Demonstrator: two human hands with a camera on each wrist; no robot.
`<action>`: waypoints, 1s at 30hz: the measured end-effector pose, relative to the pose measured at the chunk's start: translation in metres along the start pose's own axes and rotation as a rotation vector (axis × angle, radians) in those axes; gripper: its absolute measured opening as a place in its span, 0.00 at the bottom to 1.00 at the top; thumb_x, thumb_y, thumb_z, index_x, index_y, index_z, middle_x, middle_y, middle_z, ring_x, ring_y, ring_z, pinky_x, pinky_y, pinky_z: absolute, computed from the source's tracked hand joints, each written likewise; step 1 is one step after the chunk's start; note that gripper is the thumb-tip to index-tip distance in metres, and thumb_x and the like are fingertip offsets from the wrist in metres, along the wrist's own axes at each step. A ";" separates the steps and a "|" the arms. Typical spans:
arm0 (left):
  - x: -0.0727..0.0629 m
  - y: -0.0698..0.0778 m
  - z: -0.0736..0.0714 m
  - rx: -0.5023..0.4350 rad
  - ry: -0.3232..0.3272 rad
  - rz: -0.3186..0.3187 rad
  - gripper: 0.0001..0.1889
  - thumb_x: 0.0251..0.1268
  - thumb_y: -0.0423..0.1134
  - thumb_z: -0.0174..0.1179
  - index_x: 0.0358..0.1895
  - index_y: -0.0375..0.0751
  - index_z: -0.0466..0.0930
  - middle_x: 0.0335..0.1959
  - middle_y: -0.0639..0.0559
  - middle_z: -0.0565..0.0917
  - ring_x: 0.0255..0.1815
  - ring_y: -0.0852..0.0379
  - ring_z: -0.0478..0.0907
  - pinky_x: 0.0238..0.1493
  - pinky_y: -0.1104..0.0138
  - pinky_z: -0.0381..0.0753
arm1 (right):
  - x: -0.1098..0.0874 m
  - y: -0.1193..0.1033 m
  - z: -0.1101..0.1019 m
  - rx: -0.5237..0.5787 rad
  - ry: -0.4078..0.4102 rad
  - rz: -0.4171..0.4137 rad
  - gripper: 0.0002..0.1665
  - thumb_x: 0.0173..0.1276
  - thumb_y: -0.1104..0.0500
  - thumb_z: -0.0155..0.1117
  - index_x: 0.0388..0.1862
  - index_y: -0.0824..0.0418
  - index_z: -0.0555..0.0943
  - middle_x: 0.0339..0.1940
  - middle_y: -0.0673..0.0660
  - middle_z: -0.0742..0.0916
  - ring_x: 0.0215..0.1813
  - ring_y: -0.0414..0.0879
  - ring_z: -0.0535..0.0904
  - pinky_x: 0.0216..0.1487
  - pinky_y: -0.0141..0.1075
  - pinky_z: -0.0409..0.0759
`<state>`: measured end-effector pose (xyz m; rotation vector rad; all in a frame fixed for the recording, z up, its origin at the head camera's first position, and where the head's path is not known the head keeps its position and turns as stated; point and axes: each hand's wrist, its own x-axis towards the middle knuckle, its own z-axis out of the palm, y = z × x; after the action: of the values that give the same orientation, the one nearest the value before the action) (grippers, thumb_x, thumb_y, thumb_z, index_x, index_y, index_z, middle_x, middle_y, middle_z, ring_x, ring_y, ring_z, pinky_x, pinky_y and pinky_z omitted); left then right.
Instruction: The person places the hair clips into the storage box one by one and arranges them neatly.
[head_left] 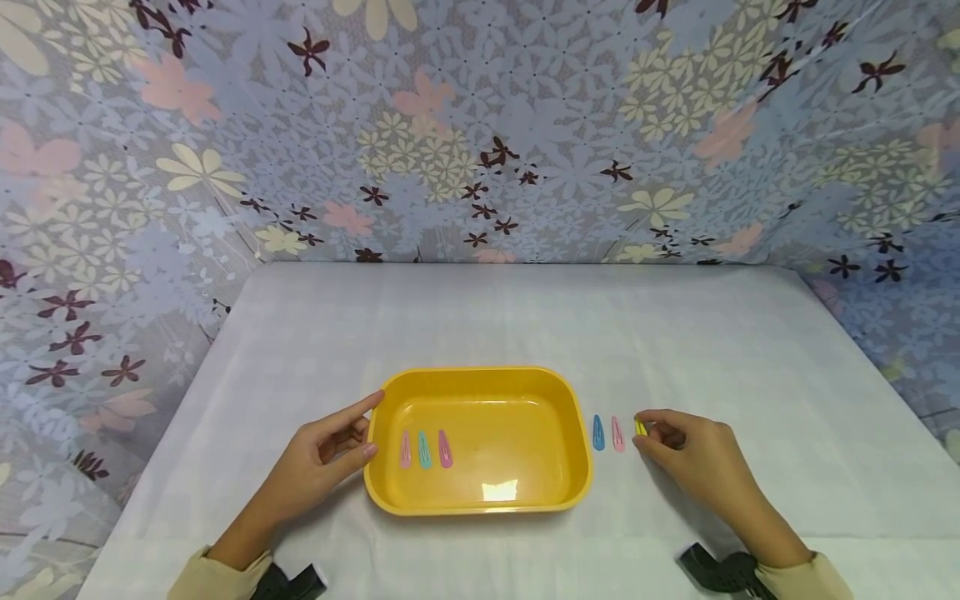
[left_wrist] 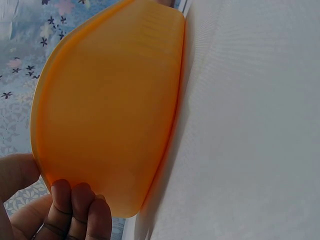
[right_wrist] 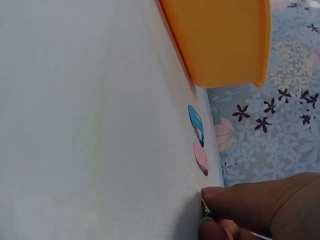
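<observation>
A yellow tray (head_left: 480,506) stands on the white-covered table, with a light pink hair clip (head_left: 406,450), a turquoise hair clip (head_left: 424,450) and a darker pink hair clip (head_left: 446,449) lying in its left part. My left hand (head_left: 322,458) holds the tray's left end, thumb and index finger at the rim, other fingers curled by the outer wall (left_wrist: 110,110). To the tray's right, my right hand (head_left: 693,454) pinches a yellow hair clip (head_left: 641,427) between thumb and index finger, low over the cloth. A blue hair clip (head_left: 598,433) and a pink hair clip (head_left: 618,434) lie between them.
White cloth (head_left: 480,317) covers the table on all sides of the tray. Behind it and along both sides hangs a floral fabric (head_left: 450,125). Black straps (head_left: 723,571) circle both wrists below beige sleeves.
</observation>
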<state>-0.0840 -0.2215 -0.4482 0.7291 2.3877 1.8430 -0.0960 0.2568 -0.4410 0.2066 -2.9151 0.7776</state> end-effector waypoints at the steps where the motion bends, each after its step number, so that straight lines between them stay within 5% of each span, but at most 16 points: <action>1: 0.000 0.000 0.000 0.000 0.001 0.001 0.31 0.72 0.27 0.61 0.77 0.41 0.67 0.45 0.42 0.82 0.41 0.54 0.80 0.46 0.69 0.82 | 0.000 0.000 0.000 0.002 0.001 -0.002 0.14 0.61 0.61 0.79 0.46 0.61 0.89 0.24 0.46 0.81 0.26 0.39 0.77 0.27 0.30 0.76; 30: 0.000 0.001 -0.001 -0.009 -0.009 0.043 0.32 0.71 0.24 0.60 0.77 0.39 0.66 0.45 0.40 0.82 0.40 0.53 0.81 0.43 0.69 0.82 | 0.000 0.005 -0.002 0.051 -0.023 0.011 0.14 0.64 0.61 0.76 0.49 0.59 0.90 0.27 0.45 0.83 0.27 0.39 0.76 0.27 0.30 0.75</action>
<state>-0.0841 -0.2218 -0.4475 0.7929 2.3755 1.8603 -0.0964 0.2619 -0.4422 0.2051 -2.9224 0.8577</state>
